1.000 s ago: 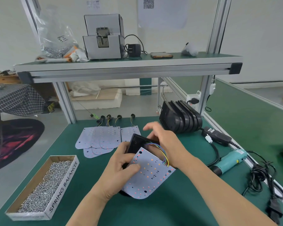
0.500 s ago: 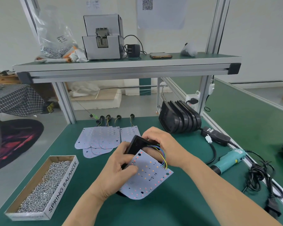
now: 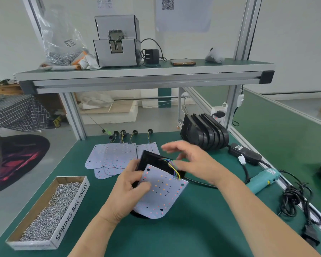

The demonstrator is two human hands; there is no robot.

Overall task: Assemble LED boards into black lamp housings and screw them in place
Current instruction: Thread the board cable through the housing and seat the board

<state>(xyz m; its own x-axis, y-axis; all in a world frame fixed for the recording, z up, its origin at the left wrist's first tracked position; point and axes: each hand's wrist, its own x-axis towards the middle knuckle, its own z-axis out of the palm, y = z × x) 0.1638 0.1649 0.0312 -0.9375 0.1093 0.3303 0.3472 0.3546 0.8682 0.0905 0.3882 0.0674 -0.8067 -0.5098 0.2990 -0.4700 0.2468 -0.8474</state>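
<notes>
Head view: the left hand (image 3: 130, 190) grips a white LED board with a rounded end (image 3: 163, 195) together with the black plastic lamp housing (image 3: 152, 162) beneath it, near the middle of the green counter (image 3: 193, 236). Its thumb is curled onto the board's face. The board lies tilted over the housing, shifted toward the near edge. Coloured wires (image 3: 173, 166) run from its far corner into the housing. The right hand (image 3: 191, 160) hovers over the housing's far end, fingers loosely extended and blurred, holding nothing. Spare white LED boards (image 3: 111, 156) overlap toward the far edge. A row of black housings (image 3: 206, 134) stands at the far right corner. A cardboard box of silver screws (image 3: 46, 212) sits by the left edge, and a teal electric screwdriver (image 3: 263, 180) lies at the right edge.
</notes>
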